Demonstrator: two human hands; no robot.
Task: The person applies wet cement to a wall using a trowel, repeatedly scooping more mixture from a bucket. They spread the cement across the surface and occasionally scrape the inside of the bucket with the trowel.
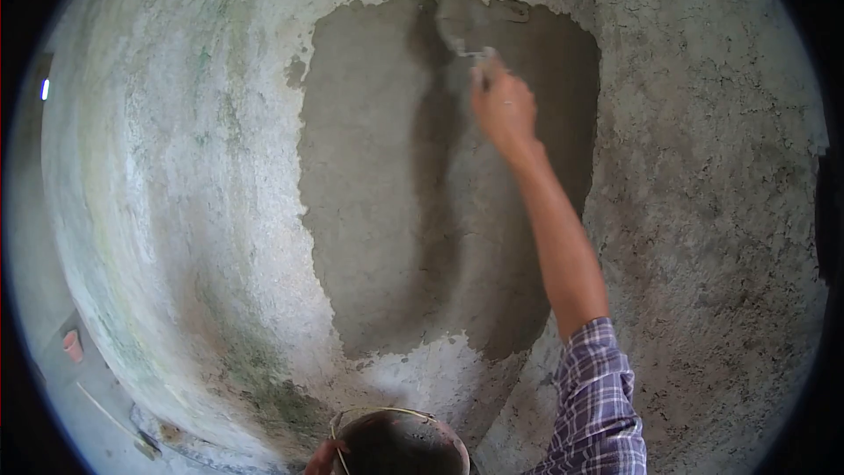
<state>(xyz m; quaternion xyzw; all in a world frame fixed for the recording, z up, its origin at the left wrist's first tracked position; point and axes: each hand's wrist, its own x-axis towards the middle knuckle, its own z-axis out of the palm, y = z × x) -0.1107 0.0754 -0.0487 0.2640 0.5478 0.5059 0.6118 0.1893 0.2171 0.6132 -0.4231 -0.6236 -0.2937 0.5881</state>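
Note:
My right hand (507, 108) is closed around the handle of a trowel (454, 19), raised in front of the wall. The trowel's blade lies against the top edge of a patch of fresh grey mortar (365, 158), slightly blurred. Low in the view, the fingers of my left hand (325, 456) grip the left rim of a round dark bucket (404, 444) with a thin wire-like handle along its top. The bucket's lower part is cut off by the frame, and most of my left hand is hidden.
Rough, stained old wall (202, 167) surrounds the patch on the left. Another rough wall face (703, 202) meets it at a corner on the right. On the floor at far left stand a small reddish pot (72, 346) and a long-handled tool (107, 411).

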